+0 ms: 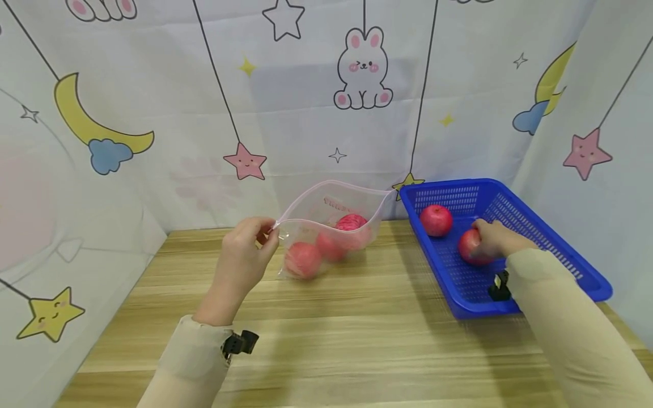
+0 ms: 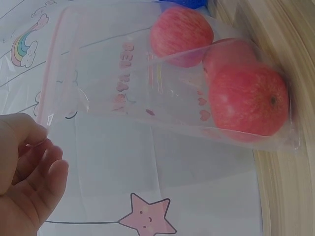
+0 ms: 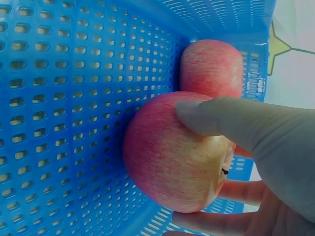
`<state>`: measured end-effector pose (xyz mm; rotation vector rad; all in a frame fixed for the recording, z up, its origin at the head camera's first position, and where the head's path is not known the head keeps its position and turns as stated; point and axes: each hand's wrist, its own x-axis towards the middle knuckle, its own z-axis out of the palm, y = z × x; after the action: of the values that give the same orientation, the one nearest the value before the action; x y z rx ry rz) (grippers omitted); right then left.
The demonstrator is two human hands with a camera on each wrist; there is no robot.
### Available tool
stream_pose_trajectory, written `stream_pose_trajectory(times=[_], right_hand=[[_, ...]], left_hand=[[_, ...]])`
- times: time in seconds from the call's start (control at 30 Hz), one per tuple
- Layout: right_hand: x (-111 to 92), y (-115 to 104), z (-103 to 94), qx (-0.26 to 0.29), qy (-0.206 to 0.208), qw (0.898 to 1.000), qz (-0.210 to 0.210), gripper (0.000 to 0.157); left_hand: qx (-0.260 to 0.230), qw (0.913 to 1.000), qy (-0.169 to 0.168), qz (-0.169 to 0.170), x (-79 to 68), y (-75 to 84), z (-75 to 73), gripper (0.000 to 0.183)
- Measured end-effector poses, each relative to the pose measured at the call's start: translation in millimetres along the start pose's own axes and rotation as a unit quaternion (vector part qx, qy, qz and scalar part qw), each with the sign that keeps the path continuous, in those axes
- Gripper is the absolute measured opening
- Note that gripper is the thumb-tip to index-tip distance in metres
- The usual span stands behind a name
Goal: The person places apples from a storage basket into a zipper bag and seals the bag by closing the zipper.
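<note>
My left hand (image 1: 248, 247) pinches the near corner of a clear zip bag (image 1: 326, 212) with a pink-edged mouth that gapes wide. Inside the bag, low down, lie three red apples; one apple (image 2: 248, 101) shows its blossom end in the left wrist view. On the right, my right hand (image 1: 495, 238) grips another apple (image 3: 172, 152) in the blue basket (image 1: 444, 283), thumb across its top and fingers around the far side. Behind that one sits a further apple (image 3: 211, 68), against the basket's wall.
A wooden table (image 1: 326, 340) carries the bag and basket. The printed curtain (image 1: 306, 113) hangs right behind the table and along both sides. Small black cameras are strapped to both wrists.
</note>
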<state>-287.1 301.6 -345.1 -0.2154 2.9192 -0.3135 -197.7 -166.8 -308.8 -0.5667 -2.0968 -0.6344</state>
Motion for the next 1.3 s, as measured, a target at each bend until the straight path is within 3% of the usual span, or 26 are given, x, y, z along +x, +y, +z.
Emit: stream_pose_trajectory(times=[0.67, 0.93, 1.3], right_hand=[[-1.1, -7.7, -8.5, 0.044, 0.027, 0.997, -0.054, 0.069], [-4.9, -11.5, -9.2, 0.082, -0.042, 0.996, -0.015, 0.070], [-4.7, -17.0, -12.1, 0.074, -0.028, 0.997, -0.017, 0.070]], left_hand=[[-0.002, 0.9998, -0.007, -0.018, -0.3, 0.9, -0.3, 0.012], [-0.001, 0.9998, -0.011, -0.019, 0.6, 0.3, -0.8, 0.011], [-0.005, 0.9999, -0.006, -0.012, 0.2, -0.3, -1.5, 0.011]])
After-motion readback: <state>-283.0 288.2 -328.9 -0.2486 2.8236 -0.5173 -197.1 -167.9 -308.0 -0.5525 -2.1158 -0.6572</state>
